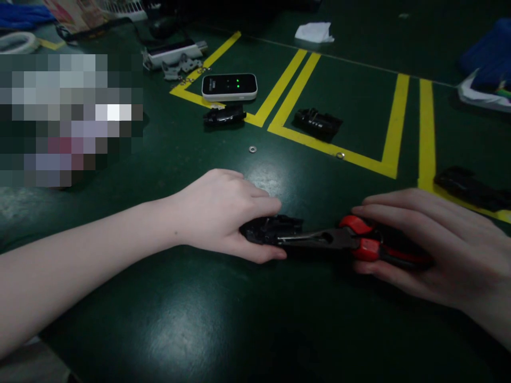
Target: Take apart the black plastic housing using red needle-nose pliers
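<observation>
My left hand [235, 215] is closed around a black plastic part [265, 230], thumb on the near side and fingers over the far side. My right hand [435, 247] grips red-and-black handled long-nose pliers [339, 238] by the handles. The pliers' jaws point left and meet the black part at its right end. Whether the jaws clamp something there I cannot tell. Beyond my left hand a small metal ring [253, 149] lies flat on the green table [159, 308].
Similar black parts lie farther back: one [225, 116] by a white-edged device [229, 88] with green lights, one [318, 124] within yellow tape [351, 151], another [471, 189] at right. A second ring [340, 155] rests on the tape. Metal pieces [183, 66] and white paper [314, 32] are behind.
</observation>
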`<action>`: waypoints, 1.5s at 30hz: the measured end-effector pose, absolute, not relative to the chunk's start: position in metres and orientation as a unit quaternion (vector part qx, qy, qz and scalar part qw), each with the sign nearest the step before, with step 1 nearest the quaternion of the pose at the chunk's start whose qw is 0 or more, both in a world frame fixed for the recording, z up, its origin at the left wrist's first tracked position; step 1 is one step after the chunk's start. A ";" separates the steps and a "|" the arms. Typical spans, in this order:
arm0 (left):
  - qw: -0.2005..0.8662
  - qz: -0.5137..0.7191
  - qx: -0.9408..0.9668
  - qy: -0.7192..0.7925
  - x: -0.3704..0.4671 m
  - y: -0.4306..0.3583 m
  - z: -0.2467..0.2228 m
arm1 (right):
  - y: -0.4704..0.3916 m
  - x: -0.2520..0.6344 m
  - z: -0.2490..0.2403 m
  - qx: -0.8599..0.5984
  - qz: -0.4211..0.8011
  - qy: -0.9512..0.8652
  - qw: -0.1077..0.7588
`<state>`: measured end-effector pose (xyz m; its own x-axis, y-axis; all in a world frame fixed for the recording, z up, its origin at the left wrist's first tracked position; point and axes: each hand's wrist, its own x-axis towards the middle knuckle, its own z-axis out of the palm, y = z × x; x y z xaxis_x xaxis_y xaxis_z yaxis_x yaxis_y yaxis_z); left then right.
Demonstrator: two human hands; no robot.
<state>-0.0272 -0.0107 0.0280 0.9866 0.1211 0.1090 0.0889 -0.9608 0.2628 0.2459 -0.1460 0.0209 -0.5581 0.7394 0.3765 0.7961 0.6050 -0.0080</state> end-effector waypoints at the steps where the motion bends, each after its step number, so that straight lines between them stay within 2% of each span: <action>1: 0.133 0.061 0.988 0.055 -0.027 -0.011 0.028 | -0.146 0.247 0.021 -0.436 -0.083 -0.880 0.171; 25: 0.085 0.058 0.993 0.049 -0.025 -0.012 0.028 | -0.148 0.246 0.028 -0.446 -0.065 -0.884 0.126; 45: 0.115 0.040 0.990 0.070 -0.024 -0.012 0.028 | -0.147 0.246 0.031 -0.430 -0.070 -0.889 0.140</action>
